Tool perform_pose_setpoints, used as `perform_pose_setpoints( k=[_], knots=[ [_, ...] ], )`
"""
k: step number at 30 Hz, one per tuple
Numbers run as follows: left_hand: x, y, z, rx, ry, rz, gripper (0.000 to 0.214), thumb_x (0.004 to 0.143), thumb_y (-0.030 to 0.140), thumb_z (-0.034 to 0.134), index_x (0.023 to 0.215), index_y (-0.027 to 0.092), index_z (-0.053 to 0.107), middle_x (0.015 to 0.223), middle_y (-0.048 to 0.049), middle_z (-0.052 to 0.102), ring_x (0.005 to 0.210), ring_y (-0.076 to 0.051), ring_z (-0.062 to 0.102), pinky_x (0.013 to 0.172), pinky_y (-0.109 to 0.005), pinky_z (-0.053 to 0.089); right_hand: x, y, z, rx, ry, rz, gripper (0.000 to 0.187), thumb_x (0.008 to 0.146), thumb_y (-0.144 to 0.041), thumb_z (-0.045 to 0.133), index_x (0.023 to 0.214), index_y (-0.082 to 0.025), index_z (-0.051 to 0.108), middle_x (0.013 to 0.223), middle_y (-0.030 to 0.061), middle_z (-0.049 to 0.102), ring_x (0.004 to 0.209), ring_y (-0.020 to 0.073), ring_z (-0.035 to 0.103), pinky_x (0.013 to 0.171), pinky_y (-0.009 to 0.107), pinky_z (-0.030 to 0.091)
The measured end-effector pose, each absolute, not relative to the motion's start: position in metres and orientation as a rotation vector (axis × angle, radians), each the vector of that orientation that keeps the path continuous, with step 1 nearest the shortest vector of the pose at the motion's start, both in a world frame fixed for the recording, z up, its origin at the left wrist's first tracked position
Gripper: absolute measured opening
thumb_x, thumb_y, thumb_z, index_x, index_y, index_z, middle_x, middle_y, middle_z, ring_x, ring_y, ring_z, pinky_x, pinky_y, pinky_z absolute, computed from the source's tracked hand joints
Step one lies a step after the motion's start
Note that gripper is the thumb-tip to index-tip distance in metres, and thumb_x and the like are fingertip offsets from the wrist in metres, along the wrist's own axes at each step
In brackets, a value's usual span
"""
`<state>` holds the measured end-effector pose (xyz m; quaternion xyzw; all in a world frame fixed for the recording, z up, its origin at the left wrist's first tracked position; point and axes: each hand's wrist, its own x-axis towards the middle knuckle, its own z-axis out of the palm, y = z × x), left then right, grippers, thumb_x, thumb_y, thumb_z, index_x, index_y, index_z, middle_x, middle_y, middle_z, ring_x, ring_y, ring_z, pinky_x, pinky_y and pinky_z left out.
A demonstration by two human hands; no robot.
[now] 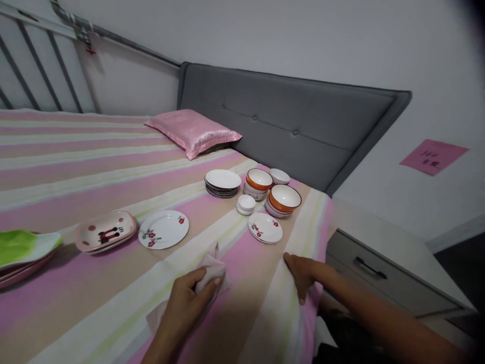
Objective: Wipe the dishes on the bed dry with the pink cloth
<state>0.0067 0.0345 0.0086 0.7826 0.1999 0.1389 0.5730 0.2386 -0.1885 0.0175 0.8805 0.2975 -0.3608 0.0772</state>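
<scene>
My left hand (191,298) is closed around a crumpled pale pink cloth (212,270), low over the striped bedsheet (242,303). A corner of the cloth sticks up above the fingers, and another part hangs out by the wrist. My right hand (303,273) rests on the sheet near the bed's right edge, its fingers apart and partly hidden, with nothing seen in it. Just beyond the hands lie small flowered plates (265,227). To the left of these, a larger flowered plate (163,230) lies flat by itself.
Behind stand stacked plates (223,179), small white dishes (246,203), an orange-sided bowl (284,198) and another orange-sided bowl (259,179). At left are a ladybug-patterned dish (106,232) and a green leaf-shaped dish (22,247). A pink pillow (193,131), grey headboard (280,111) and nightstand (394,273) surround them.
</scene>
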Motion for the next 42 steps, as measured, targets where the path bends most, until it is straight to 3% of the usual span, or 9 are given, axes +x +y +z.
perform_pose_setpoints(
  k=[6, 10, 12, 15, 18, 24, 27, 33, 42],
  knots=[
    [0.003, 0.036, 0.016, 1.829, 0.436, 0.320, 0.037, 0.075, 0.049, 0.055, 0.068, 0.014, 0.065, 0.059, -0.0010, 0.051, 0.058, -0.014, 0.044, 0.053, -0.024, 0.035, 0.220, -0.134, 0.074, 2.470, 1.045, -1.017, 0.068, 0.027, -0.036, 0.088, 0.090, -0.023, 0.066, 0.086, 0.0061, 0.065, 0.090, 0.0377, 0.061, 0.081, 0.050, 0.044],
    [-0.004, 0.035, 0.024, 1.773, 0.381, 0.322, 0.037, 0.074, 0.050, 0.056, 0.068, 0.015, 0.066, 0.061, -0.0026, 0.056, 0.060, -0.016, 0.048, 0.055, -0.025, 0.039, 0.178, -0.103, 0.100, 2.695, 2.009, -1.058, 0.105, 0.047, -0.044, 0.082, 0.137, -0.025, 0.032, 0.134, 0.0092, 0.044, 0.120, 0.0290, 0.044, 0.097, 0.041, 0.037],
    [-0.009, 0.036, 0.029, 1.717, 0.348, 0.303, 0.038, 0.073, 0.051, 0.057, 0.065, 0.016, 0.066, 0.062, -0.0034, 0.059, 0.060, -0.017, 0.050, 0.055, -0.025, 0.041, 0.157, -0.089, 0.103, 2.559, 2.381, -1.126, 0.102, 0.051, -0.041, 0.081, 0.139, -0.028, 0.029, 0.139, 0.0064, 0.038, 0.128, 0.0280, 0.033, 0.102, 0.040, 0.031],
    [-0.015, 0.039, 0.038, 1.595, 0.331, 0.327, 0.033, 0.070, 0.049, 0.061, 0.067, 0.017, 0.069, 0.064, -0.0035, 0.063, 0.061, -0.018, 0.054, 0.055, -0.026, 0.044, 0.144, -0.070, 0.093, 2.414, 2.462, -1.475, 0.051, 0.069, -0.036, 0.070, 0.116, -0.025, 0.055, 0.107, 0.0021, 0.060, 0.101, 0.0208, 0.054, 0.084, 0.030, 0.042],
    [-0.017, 0.051, 0.039, 1.410, 0.577, 0.560, 0.029, 0.064, 0.042, 0.069, 0.080, 0.018, 0.071, 0.073, -0.0034, 0.067, 0.068, -0.018, 0.058, 0.059, -0.023, 0.046, 0.157, -0.048, 0.075, 2.456, 2.288, -1.833, 0.018, 0.079, -0.033, 0.059, 0.085, -0.017, 0.062, 0.073, -0.0022, 0.057, 0.069, 0.0120, 0.053, 0.061, 0.021, 0.040],
    [-0.015, 0.089, 0.007, 0.726, 1.097, 0.834, 0.018, 0.066, 0.020, 0.068, 0.082, 0.012, 0.065, 0.072, -0.0028, 0.064, 0.056, -0.010, 0.057, 0.053, -0.018, 0.047, 0.193, 0.027, 0.028, 3.549, 1.350, -1.536, 0.031, 0.072, -0.039, 0.063, 0.090, -0.014, 0.062, 0.088, 0.0051, 0.063, 0.083, 0.0189, 0.056, 0.069, 0.027, 0.042],
    [-0.015, 0.097, -0.006, 0.490, 1.056, 0.906, 0.003, 0.072, 0.012, 0.058, 0.073, 0.011, 0.061, 0.079, -0.0069, 0.065, 0.070, -0.014, 0.064, 0.068, -0.023, 0.053, 0.188, 0.069, 0.002, 3.605, 1.214, -1.585, 0.033, 0.067, -0.040, 0.067, 0.087, -0.014, 0.064, 0.088, 0.0071, 0.065, 0.086, 0.0209, 0.058, 0.071, 0.029, 0.044],
    [-0.008, 0.091, -0.006, 0.397, 1.056, 1.042, 0.010, 0.075, 0.007, 0.052, 0.076, 0.012, 0.061, 0.084, -0.0088, 0.067, 0.083, -0.017, 0.066, 0.096, -0.036, 0.046, 0.169, 0.105, -0.023, 3.586, 1.071, -1.971, 0.027, 0.053, -0.024, 0.074, 0.078, -0.016, 0.066, 0.074, 0.0004, 0.068, 0.075, 0.0175, 0.062, 0.064, 0.025, 0.047],
    [-0.005, 0.083, 0.008, 0.206, 0.985, 0.959, 0.023, 0.085, 0.018, 0.039, 0.087, 0.011, 0.061, 0.090, -0.0101, 0.067, 0.086, -0.015, 0.066, 0.098, -0.035, 0.043, 0.164, 0.033, -0.018, 3.321, 0.795, -2.726, 0.025, 0.049, -0.019, 0.069, 0.072, -0.012, 0.063, 0.059, -0.0001, 0.063, 0.056, 0.0156, 0.059, 0.057, 0.029, 0.047]
  ],
)
